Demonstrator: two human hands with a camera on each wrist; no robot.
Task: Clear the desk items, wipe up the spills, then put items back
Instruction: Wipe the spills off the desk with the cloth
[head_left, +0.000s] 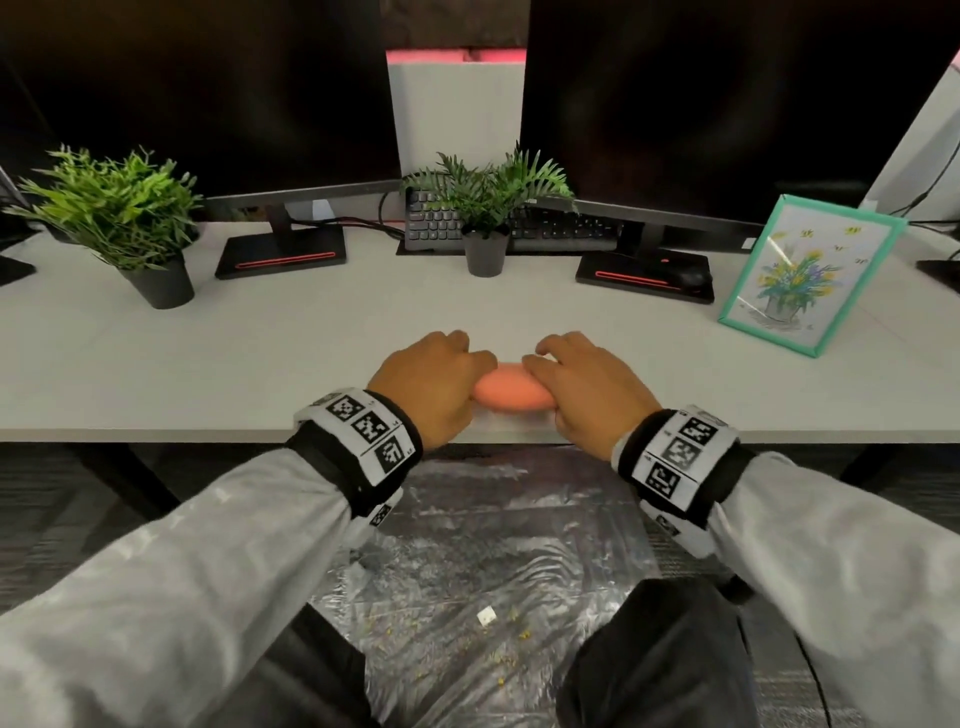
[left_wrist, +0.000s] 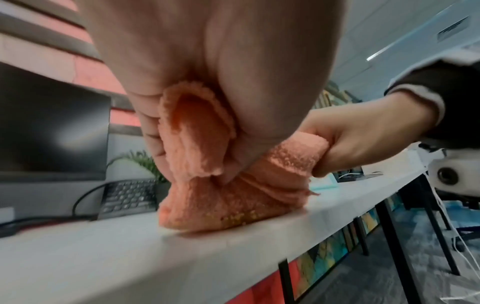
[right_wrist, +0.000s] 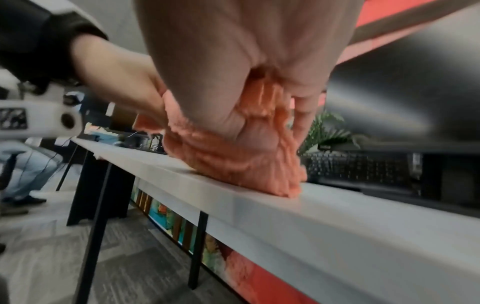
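Both hands — left hand (head_left: 434, 387), right hand (head_left: 587, 389) — clutch orange cloth (head_left: 511, 393) | at desk (head_left: 260, 374) front edge

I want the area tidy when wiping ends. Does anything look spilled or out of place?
Yes: yellow crumbs cling to the cloth's underside, and more lie with a white scrap on the plastic sheet below the desk.

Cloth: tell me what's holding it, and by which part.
Both hands hold the orange cloth, bunched up on the desk near its front edge. The left hand grips its left end, the right hand its right end.
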